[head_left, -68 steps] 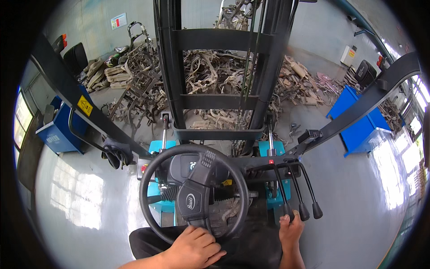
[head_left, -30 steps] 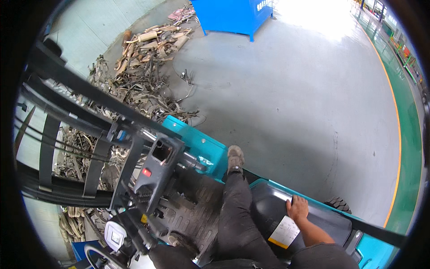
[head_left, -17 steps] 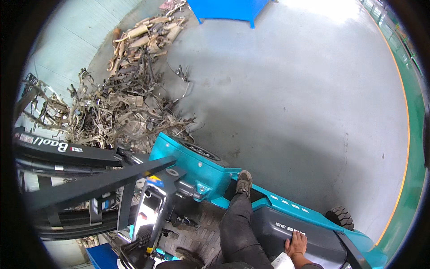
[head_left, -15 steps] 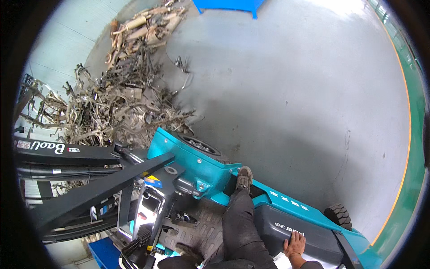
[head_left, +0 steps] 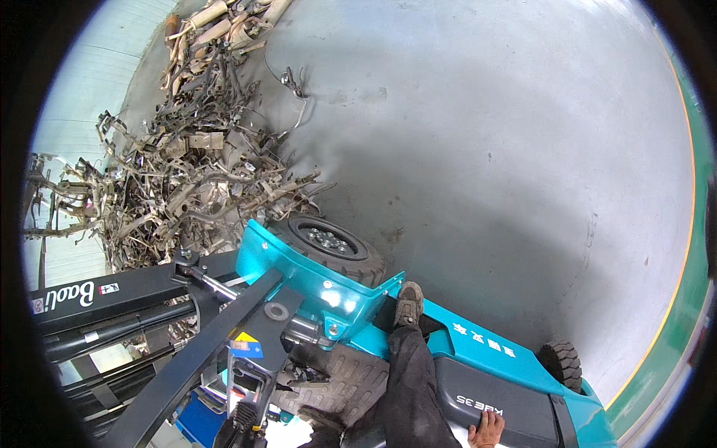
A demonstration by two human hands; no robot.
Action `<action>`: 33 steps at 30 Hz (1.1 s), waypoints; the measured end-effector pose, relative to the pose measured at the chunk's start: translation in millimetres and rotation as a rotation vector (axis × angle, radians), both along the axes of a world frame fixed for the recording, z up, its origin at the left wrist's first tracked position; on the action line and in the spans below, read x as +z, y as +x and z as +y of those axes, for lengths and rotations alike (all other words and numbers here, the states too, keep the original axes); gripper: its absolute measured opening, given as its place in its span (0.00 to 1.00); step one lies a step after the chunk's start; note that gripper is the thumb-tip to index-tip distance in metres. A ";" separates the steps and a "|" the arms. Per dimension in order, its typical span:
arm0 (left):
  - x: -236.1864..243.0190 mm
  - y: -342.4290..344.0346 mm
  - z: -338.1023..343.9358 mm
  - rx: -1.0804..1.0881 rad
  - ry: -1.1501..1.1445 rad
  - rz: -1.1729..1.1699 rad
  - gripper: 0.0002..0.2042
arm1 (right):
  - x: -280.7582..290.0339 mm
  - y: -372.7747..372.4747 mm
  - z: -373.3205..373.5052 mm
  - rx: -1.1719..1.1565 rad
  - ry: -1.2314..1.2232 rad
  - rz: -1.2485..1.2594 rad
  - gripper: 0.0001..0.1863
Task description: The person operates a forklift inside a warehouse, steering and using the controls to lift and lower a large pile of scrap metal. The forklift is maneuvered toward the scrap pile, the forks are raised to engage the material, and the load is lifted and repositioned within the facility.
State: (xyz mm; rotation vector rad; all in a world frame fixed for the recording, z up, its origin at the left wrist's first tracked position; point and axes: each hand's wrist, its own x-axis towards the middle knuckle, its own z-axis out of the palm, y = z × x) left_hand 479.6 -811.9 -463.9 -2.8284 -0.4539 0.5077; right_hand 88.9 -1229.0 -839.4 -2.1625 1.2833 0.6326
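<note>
My right hand (head_left: 488,431) lies on the edge of the black cover (head_left: 485,396) of a teal forklift, its fingers apart and holding nothing. My left hand is outside the picture. One of my shoes (head_left: 408,305) stands on the step at the side of the teal body (head_left: 478,328). The other foot is over the ridged black floor mat (head_left: 345,384), beside the pedals. Ahead of it are a black console and levers (head_left: 245,418), partly cut off by the lower edge.
The black mast (head_left: 134,287) and a slanting black post (head_left: 198,358) fill the lower left. Beyond the front wheel (head_left: 328,243) lies a heap of scrap metal frames and pipes (head_left: 202,179). A rear wheel (head_left: 560,364) rests on the grey floor (head_left: 478,134). A green strip (head_left: 676,328) with a yellow line runs along the right.
The view has shifted, so the front wheel shows more fully and the blue stand at the top has left the picture. My right hand stays on the black cover, now nearer the lower edge.
</note>
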 end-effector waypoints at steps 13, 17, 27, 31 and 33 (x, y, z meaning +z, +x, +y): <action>-9.9 8.6 -17.5 0.016 0.005 0.044 0.15 | -27.3 23.3 -23.1 0.022 -0.121 -0.091 0.35; 3.0 -15.4 31.3 -0.017 -0.035 0.034 0.15 | -7.4 2.4 13.8 -0.082 -0.143 -0.186 0.37; 34.5 -133.7 307.7 -0.100 -0.078 -0.042 0.15 | 25.9 -19.4 62.5 -0.058 -0.206 -0.121 0.34; 46.9 -180.3 384.5 -0.126 -0.055 -0.092 0.15 | 27.3 -23.9 78.6 -0.047 -0.241 -0.102 0.32; 45.9 -193.3 393.9 -0.166 -0.071 -0.140 0.14 | 30.7 -24.1 95.2 -0.039 -0.264 -0.031 0.31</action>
